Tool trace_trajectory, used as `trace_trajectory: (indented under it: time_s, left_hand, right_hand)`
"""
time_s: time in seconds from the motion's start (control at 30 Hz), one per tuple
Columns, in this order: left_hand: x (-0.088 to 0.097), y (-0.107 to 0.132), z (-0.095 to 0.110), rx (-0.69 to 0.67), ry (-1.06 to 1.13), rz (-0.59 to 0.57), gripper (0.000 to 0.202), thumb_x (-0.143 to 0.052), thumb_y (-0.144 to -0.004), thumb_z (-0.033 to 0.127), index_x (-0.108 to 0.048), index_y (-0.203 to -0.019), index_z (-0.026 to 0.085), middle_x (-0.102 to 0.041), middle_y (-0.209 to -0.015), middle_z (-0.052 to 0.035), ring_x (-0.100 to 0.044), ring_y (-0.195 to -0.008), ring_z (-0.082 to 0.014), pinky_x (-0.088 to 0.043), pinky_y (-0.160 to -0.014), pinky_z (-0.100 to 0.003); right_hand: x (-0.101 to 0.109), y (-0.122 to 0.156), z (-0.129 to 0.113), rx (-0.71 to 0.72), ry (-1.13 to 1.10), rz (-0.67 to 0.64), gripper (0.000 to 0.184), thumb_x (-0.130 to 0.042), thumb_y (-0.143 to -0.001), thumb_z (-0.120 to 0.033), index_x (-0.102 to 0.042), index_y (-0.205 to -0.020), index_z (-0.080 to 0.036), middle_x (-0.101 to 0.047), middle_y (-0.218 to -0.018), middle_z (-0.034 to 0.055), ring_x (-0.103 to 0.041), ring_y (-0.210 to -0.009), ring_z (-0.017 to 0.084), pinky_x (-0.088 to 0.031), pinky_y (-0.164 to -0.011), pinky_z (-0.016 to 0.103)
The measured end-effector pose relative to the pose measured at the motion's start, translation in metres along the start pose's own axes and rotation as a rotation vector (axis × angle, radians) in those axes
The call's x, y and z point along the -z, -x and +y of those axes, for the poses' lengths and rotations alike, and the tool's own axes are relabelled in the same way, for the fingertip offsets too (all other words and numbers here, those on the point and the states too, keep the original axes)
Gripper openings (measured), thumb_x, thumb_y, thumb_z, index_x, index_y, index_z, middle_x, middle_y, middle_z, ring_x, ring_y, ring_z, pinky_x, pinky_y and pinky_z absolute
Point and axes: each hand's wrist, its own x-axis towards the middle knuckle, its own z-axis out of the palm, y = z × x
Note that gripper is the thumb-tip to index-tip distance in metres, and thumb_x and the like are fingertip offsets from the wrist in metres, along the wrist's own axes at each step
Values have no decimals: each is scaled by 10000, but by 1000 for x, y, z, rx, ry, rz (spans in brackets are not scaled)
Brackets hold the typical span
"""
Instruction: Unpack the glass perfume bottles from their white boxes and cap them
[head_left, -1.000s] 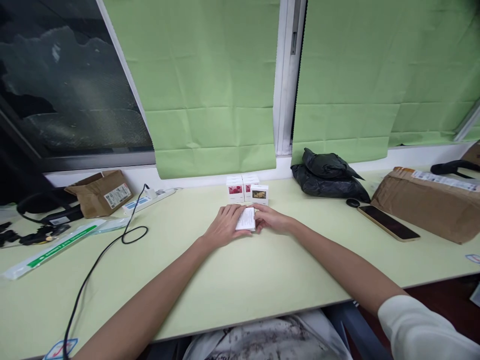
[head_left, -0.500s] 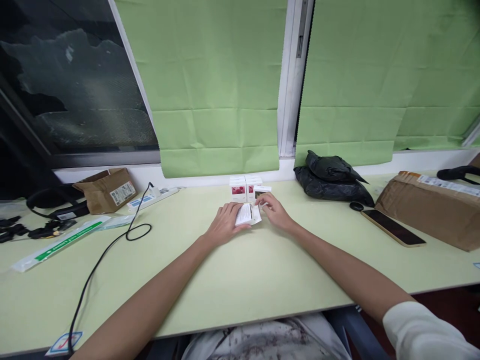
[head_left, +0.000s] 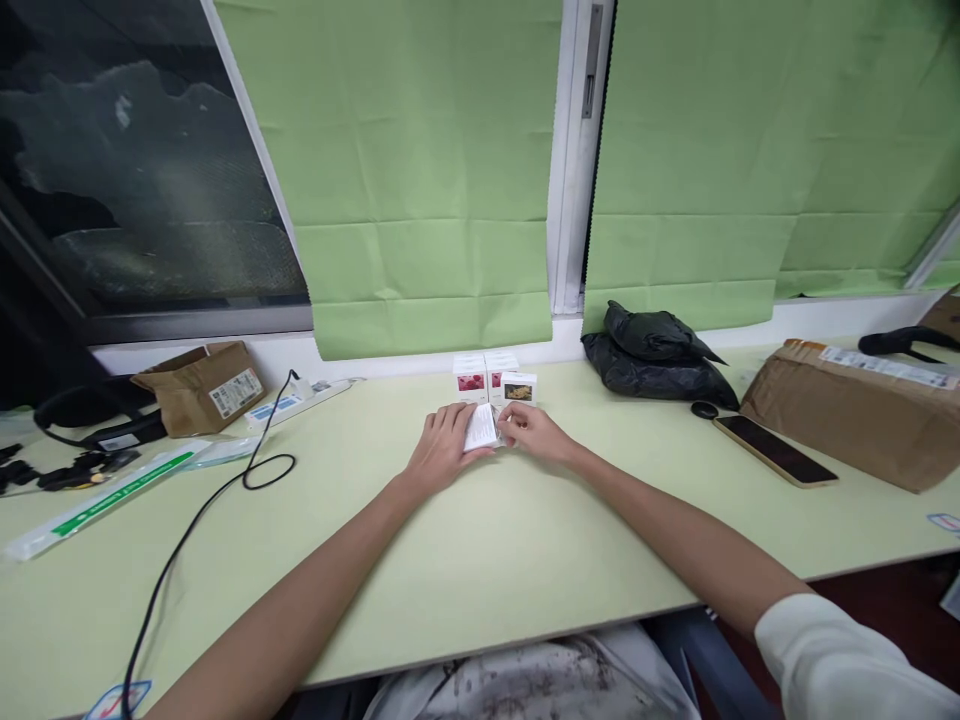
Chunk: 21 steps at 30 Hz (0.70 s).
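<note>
A small white cardboard box [head_left: 480, 428] with fine print on its upper face lies in my left hand [head_left: 442, 446], fingers on its top and thumb along the near side. My right hand [head_left: 534, 432] is closed at the box's right end, fingertips on the end flap, which they largely hide. Just behind stand several small white boxes: a white box with a red picture [head_left: 471, 382] on the left, and a white box with a dark, yellowish picture [head_left: 519, 389] directly beyond my right hand.
Black plastic bags [head_left: 660, 355] lie at the back right, near a phone [head_left: 776, 450], a round black cap [head_left: 704, 410] and a large brown parcel [head_left: 847, 415]. To the left are an open brown carton [head_left: 201, 390], a power strip [head_left: 300, 400], a looping black cable [head_left: 202, 510] and a green-and-white packet [head_left: 112, 495].
My right hand has moved left against the box's end, and the flap that stuck out is now mostly covered by its fingers. The box with the yellowish picture shows more fully. The view shifted slightly.
</note>
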Motion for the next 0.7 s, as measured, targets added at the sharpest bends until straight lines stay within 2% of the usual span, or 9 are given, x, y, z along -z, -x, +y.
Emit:
trace_trajectory:
  time_s: [0.1, 0.2, 0.4, 0.53, 0.7]
  left_hand:
    - [0, 0, 0, -42, -29, 2, 812, -538, -946, 707, -371, -1546, 187, -555, -1408, -201, -520, -1264, -385, -401, -1031, -526]
    - [1, -1, 1, -66, -42, -3, 821, -525, -946, 716, -366, -1560, 194, -557, -1409, -207, -523, -1266, -390, -391, -1043, -538]
    - [4, -3, 3, -89, -51, -20, 823, -528, -935, 730, -389, -1557, 210, -568, -1399, -208, -532, -1256, -396, -375, -1048, -550]
    - [2, -3, 2, -96, -67, -26, 824, -514, -942, 728, -382, -1559, 197, -565, -1403, -211, -527, -1258, -392, -369, -1053, -544]
    - [2, -2, 3, -80, -44, -21, 825, -521, -934, 736, -395, -1562, 216, -575, -1381, -207, -531, -1257, -391, -374, -1048, -547]
  right_hand:
    - [-4, -5, 10, -67, -163, 3, 362, -694, -895, -555, -605, -883, -205, -676, -735, -3, -623, -673, 161, -464, -683, 278]
    - [-6, -9, 18, -93, -236, -7, 412, -733, -852, -584, -596, -842, -195, -689, -754, 12, -641, -672, 163, -485, -665, 279]
    - [-3, -11, 21, -166, -178, -3, 318, -744, -848, -469, -633, -777, -180, -703, -719, 20, -629, -670, 155, -447, -617, 246]
    - [-3, -11, 20, -150, -142, 5, 239, -705, -856, -385, -642, -758, -178, -693, -711, 12, -624, -677, 154, -441, -618, 241]
    - [-2, -8, 16, -148, -174, 1, 285, -726, -845, -437, -640, -767, -177, -691, -711, 12, -628, -681, 159, -450, -632, 251]
